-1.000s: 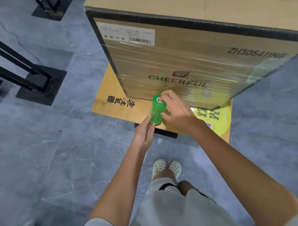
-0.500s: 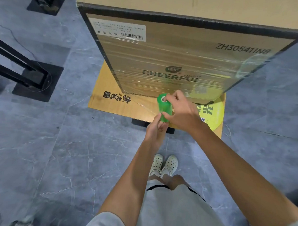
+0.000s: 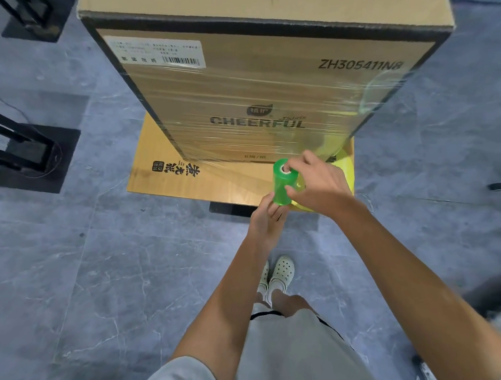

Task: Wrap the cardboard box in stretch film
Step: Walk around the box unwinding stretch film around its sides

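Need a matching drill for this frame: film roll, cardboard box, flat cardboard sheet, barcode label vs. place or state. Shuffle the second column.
1. film roll
2. cardboard box
3. flat cardboard sheet
4. barcode label

A. lies flat under the box
B. stuck at the upper left of the box's front face
C. green, held upright between left hand and right hand
D. front face banded with stretch film

Pairs: 1-C, 2-D, 3-A, 4-B

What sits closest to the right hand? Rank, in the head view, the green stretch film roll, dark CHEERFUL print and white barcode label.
1. Green stretch film roll: held in the right hand.
2. Dark CHEERFUL print: up-left, mid cardboard box.
3. White barcode label: box's top left corner.
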